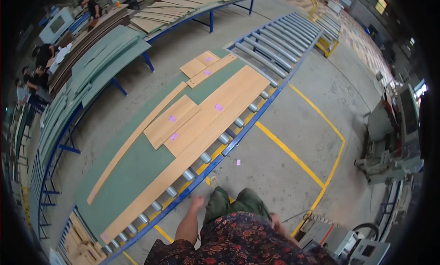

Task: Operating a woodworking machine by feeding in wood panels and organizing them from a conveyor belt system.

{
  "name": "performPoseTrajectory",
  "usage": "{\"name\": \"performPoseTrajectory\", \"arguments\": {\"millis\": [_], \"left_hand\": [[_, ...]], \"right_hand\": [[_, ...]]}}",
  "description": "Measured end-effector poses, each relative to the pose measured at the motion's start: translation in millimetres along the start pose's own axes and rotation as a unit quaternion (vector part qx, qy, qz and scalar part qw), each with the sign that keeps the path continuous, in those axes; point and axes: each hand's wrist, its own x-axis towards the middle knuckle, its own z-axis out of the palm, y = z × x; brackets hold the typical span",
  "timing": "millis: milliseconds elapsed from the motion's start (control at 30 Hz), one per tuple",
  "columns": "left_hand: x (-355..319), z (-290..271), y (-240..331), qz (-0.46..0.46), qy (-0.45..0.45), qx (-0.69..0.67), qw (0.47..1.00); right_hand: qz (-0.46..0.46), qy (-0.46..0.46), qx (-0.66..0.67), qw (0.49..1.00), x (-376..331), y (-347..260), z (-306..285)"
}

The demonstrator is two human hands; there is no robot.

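Observation:
My left hand point(198, 201) hangs beside my left thigh with its fingers curled in, and nothing shows in it. It is nearest to the blue rail point(211, 168) of a roller conveyor and touches nothing. My right hand point(275, 218) is at my right hip, half hidden by my shirt and blurred, so its fingers cannot be made out. On the conveyor in front of me lies a large green board point(126, 187). On it rest a long wood-grain panel point(215, 123), a shorter wood-grain panel point(165, 127), a narrow strip point(137, 133) and small pieces point(197, 64), several with pink labels.
Bare rollers point(275, 42) continue at the far right. Stacked green boards point(101, 58) lie on a blue-legged table to the left, with people point(43, 56) beyond. Yellow lines point(291, 152) mark the floor. A machine point(330, 235) stands at the lower right; a pink label point(238, 162) lies on the floor.

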Motion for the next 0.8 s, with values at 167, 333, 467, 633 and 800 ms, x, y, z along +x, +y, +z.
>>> {"name": "performPoseTrajectory", "arguments": {"millis": [167,333,467,633,800], "left_hand": [[92.2,-88.6,74.4,0.007,0.048,-0.176,0.983],[155.8,-125.5,86.8,-0.005,0.127,-0.280,0.952],[169.0,-116.2,95.4,-0.082,0.103,-0.253,0.958],[187.0,-104.1,67.7,-0.148,0.238,-0.219,0.935],[234.2,-144.8,101.7,-0.190,0.321,-0.243,0.896]], "right_hand": [[-0.033,-0.042,-0.093,0.994,72.2,-136.8,-1.6],[0.025,-0.053,-0.068,0.996,119.3,-228.4,-14.4],[0.001,-0.060,-0.038,0.997,180.4,-265.2,-31.7],[-0.121,-0.054,-0.212,0.968,327.6,-356.7,-68.3],[-0.327,0.129,-0.250,0.902,490.0,-525.3,-78.0]]}}
